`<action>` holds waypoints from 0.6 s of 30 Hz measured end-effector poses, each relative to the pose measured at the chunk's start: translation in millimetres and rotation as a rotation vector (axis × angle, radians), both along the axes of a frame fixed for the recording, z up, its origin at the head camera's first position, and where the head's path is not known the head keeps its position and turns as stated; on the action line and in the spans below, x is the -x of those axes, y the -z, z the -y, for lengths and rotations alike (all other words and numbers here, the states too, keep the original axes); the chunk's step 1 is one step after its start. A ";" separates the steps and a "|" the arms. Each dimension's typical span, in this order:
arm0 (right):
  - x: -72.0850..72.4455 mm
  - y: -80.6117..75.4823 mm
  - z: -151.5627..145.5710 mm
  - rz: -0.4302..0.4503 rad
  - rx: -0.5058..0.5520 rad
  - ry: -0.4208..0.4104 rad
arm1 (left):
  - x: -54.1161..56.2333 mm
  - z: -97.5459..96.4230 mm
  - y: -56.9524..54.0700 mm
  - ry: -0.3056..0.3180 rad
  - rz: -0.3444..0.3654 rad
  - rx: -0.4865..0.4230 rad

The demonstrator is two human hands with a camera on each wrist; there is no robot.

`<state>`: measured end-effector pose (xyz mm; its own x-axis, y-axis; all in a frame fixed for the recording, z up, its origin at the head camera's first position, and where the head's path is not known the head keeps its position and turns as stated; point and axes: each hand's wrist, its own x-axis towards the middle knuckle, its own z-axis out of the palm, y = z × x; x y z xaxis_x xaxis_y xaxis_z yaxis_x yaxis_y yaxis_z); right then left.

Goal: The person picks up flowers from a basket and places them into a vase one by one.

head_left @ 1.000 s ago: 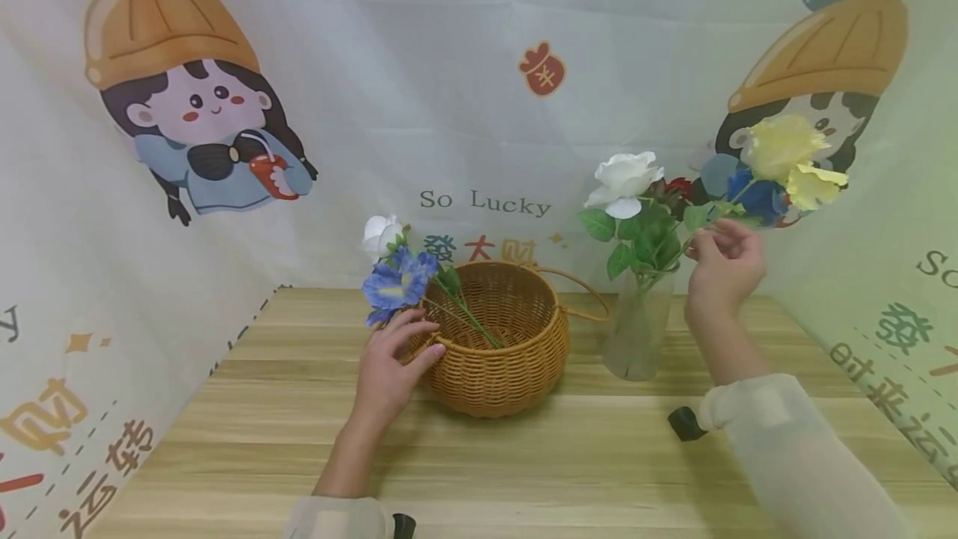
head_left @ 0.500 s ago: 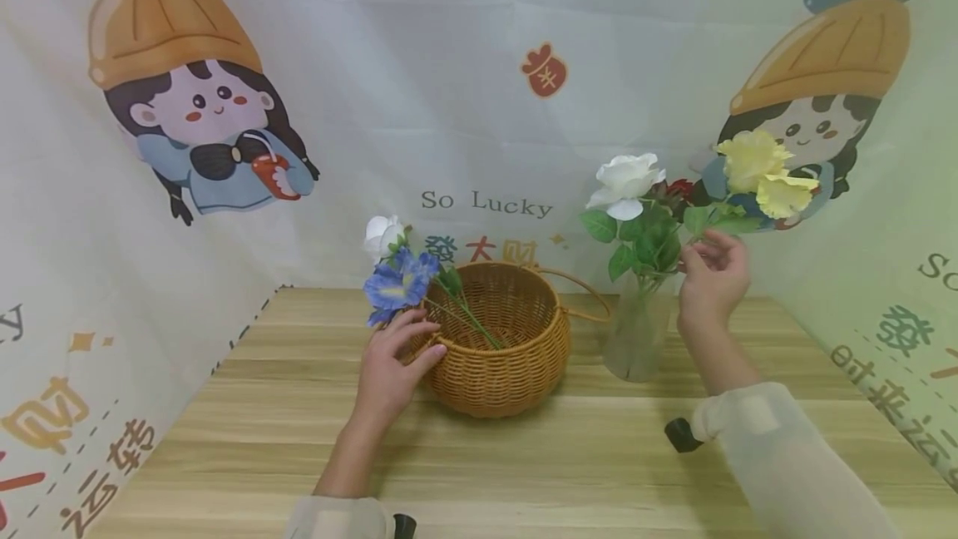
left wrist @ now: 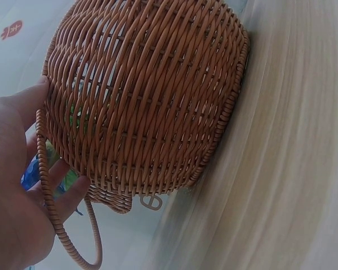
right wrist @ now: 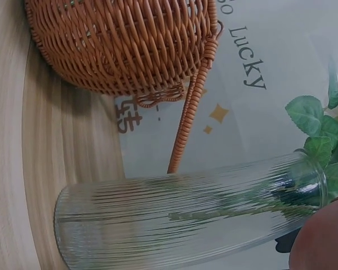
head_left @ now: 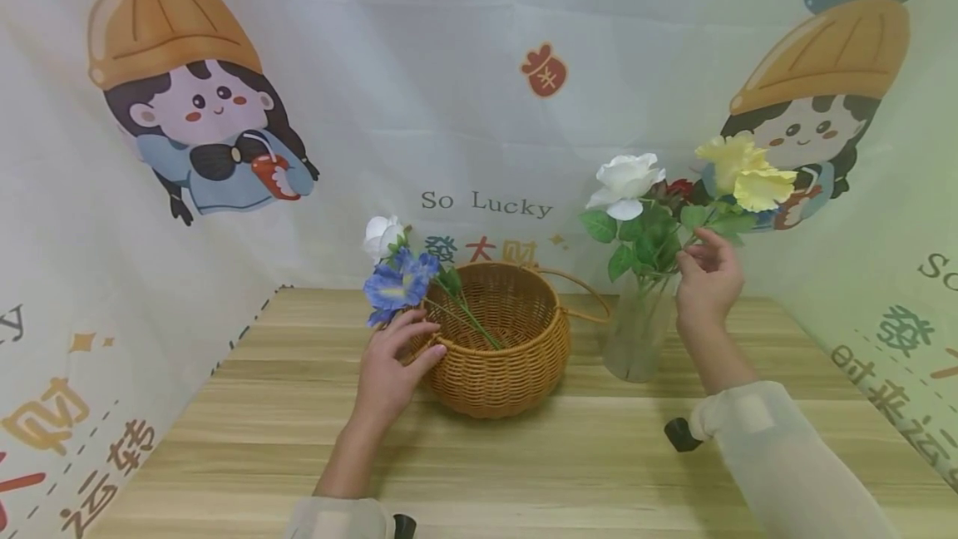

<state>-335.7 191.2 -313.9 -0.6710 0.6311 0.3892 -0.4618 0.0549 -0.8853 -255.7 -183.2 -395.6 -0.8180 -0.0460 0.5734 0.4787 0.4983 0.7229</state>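
Observation:
My left hand (head_left: 387, 368) holds the left rim of a brown wicker basket (head_left: 497, 381); in the left wrist view the thumb presses the rim beside the basket handle (left wrist: 50, 205). A blue flower (head_left: 395, 283) and a white flower (head_left: 382, 237) lean out over that rim, stems inside. With curled fingers, my right hand (head_left: 709, 285) pinches the stem of yellow flowers (head_left: 762, 190) at the mouth of a ribbed glass vase (head_left: 632, 348). The vase also holds a white rose (head_left: 625, 181), leaves and a dark red flower (head_left: 679, 189). Stems show through the glass (right wrist: 231, 212).
Both containers stand on a light wood-grain table (head_left: 524, 472). The basket's second handle (head_left: 591, 289) sticks out toward the vase. A printed cloth (head_left: 419, 48) hangs behind and at both sides.
The right hand has moved left and slightly down, bringing the yellow flowers closer to the vase. A blue bloom beneath them is now mostly hidden. The left hand and basket stay put.

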 end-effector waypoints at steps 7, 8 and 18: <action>1.4 2.6 -0.3 0.028 -0.023 -0.005 | -0.1 -0.2 -0.5 0.004 0.013 -0.015; 1.2 2.6 0.2 0.029 -0.023 -0.004 | -0.1 -0.2 -0.6 0.004 0.013 -0.017; -1.2 0.8 4.9 0.049 -0.045 0.022 | -1.0 -0.6 -1.1 0.007 0.008 -0.005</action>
<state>-334.5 186.3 -314.7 -0.6762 0.6286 0.3843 -0.4160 0.1047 -0.9033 -254.7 -182.6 -394.5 -0.8230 -0.0431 0.5664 0.4763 0.4912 0.7293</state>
